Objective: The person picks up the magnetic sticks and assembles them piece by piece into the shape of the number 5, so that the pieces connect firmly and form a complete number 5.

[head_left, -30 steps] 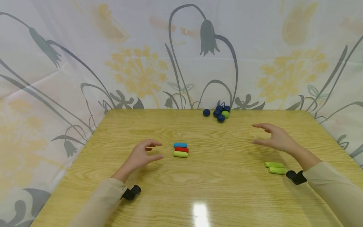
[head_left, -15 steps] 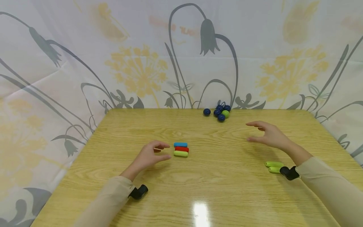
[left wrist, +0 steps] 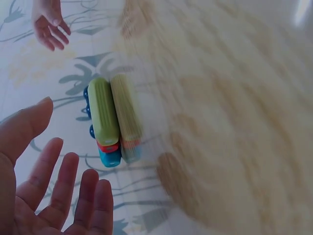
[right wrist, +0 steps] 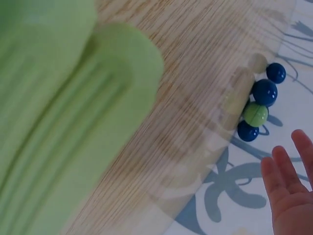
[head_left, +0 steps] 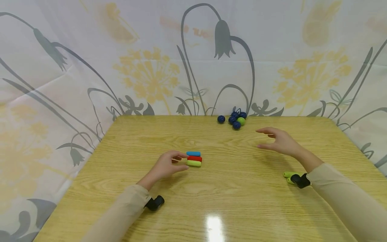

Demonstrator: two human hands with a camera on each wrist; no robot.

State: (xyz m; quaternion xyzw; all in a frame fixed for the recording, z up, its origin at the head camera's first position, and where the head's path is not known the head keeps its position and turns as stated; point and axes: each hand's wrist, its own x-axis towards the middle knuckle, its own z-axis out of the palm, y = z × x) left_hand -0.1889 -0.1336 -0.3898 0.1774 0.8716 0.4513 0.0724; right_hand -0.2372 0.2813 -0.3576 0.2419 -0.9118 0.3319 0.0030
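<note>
Three short ridged cylinders, blue (head_left: pixel 193 153), red (head_left: pixel 195 158) and yellow-green (head_left: pixel 194 163), lie side by side on the wooden table (head_left: pixel 229 195). My left hand (head_left: pixel 165 164) is at their left ends, thumb and fingers spread apart with nothing between them. In the left wrist view the yellow-green cylinder (left wrist: pixel 103 111) is nearest, partly covering the red and blue ones. Farther right, my right hand (head_left: pixel 282 143) hovers over the table, its thumb and fingers parted and holding nothing. Two green ridged cylinders (head_left: pixel 288 174) lie below its wrist, partly hidden by the black wrist camera (head_left: pixel 300 180).
Several glossy dark blue balls (head_left: pixel 237 125) and one green ball (head_left: pixel 241 121) cluster at the table's far edge, with a single blue ball (head_left: pixel 221 119) just left of them. Behind the table hangs a flower-patterned cloth (head_left: pixel 151 27).
My left hand has moved right, up to the row of three cylinders. My right hand has drifted left and slightly away, its wrist camera now covering more of the green cylinders.
</note>
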